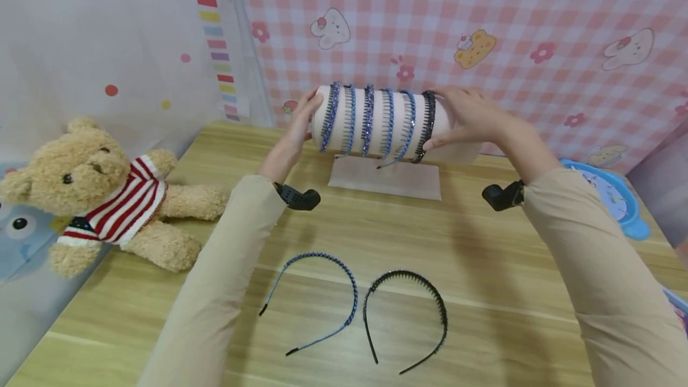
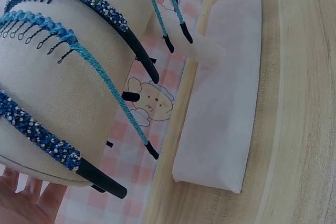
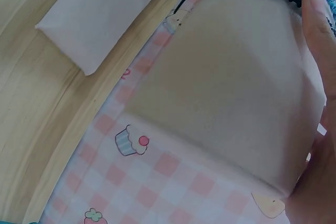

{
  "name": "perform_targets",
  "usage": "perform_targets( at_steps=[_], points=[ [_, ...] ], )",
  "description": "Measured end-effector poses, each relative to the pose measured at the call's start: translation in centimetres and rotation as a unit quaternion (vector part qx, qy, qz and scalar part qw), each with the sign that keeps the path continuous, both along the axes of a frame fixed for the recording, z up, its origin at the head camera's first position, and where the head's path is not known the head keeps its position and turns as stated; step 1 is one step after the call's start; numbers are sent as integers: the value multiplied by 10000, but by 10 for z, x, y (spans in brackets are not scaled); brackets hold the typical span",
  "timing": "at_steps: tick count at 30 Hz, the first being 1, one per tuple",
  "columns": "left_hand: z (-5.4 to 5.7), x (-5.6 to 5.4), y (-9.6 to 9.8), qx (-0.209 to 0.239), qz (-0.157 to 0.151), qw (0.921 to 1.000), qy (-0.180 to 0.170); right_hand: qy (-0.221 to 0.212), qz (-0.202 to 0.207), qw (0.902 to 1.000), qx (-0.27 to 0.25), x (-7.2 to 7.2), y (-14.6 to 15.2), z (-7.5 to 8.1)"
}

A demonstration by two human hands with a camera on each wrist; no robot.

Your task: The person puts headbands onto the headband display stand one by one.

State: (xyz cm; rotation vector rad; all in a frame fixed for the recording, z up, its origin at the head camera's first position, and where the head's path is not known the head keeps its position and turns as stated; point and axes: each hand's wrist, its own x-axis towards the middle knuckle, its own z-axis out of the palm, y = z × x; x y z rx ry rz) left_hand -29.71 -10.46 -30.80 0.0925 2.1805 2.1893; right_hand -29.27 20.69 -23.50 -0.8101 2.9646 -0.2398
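A padded, cream-white headband display stand point(image 1: 359, 118) stands at the back of the table, its roll level above a flat base point(image 1: 384, 179). Along the roll sit several blue and glittery headbands point(image 1: 368, 119) and a black one point(image 1: 427, 124). My left hand point(image 1: 298, 127) holds the roll's left end; in the left wrist view its fingers point(image 2: 32, 195) lie against that end. At the other end my right hand point(image 1: 473, 115) grips the roll, thumb in front beside the black headband. In the right wrist view, the thumb point(image 3: 317, 30) reaches that headband.
A blue headband point(image 1: 352, 279) and a black toothed headband point(image 1: 442, 309) lie on the table point(image 1: 484, 267) nearer to me. A teddy bear point(image 1: 97, 196) in a striped top leans at the left. To the right is a blue-rimmed item point(image 1: 636, 229). A pink checked cloth point(image 1: 365, 17) hangs behind.
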Motion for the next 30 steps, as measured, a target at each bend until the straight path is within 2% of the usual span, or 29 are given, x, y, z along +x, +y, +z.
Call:
perform_targets(
  at_steps=[4, 6, 11, 15, 16, 18, 20, 22, 24, 26, 29, 30],
  points=[
    [0, 0, 2, -29, 6, 10000, -22, -8, -60, 9997, 217, 1, 0, 0],
    [-1, 0, 2, -21, -4, 10000, -19, -68, -170, 9997, 145, 4, 2, -1],
    [0, 0, 2, -18, -58, 10000, 0, -95, -704, 9957, -591, 18, 18, -6],
    [2, 0, 0, -18, -15, 10000, -9, 184, -887, 9878, -1268, 32, 38, -17],
    [2, 0, 0, -11, 1, 10000, -11, 56, -927, 9867, -1331, 36, 43, -22],
    [3, 0, -1, -7, 22, 10000, 2, -399, -825, 9854, -1438, 45, 52, -32],
    [3, 0, -2, -26, 25, 10000, 15, -1342, -754, 9823, -1068, 57, 58, -43],
    [3, -1, -2, -74, -2, 10000, 20, -2405, -569, 9675, -543, 70, 60, -55],
    [3, -1, -1, -96, -18, 10000, 11, -3222, -287, 9462, -64, 83, 57, -67],
    [2, -1, -1, -111, -30, 9999, -2, -3753, -51, 9267, 177, 93, 51, -78],
    [1, -1, 1, -91, -36, 10000, -15, -4119, 254, 9109, -8, 105, 37, -93],
    [1, -1, 1, -86, -36, 10000, -15, -4167, 338, 9084, -72, 109, 32, -97]
  ],
)
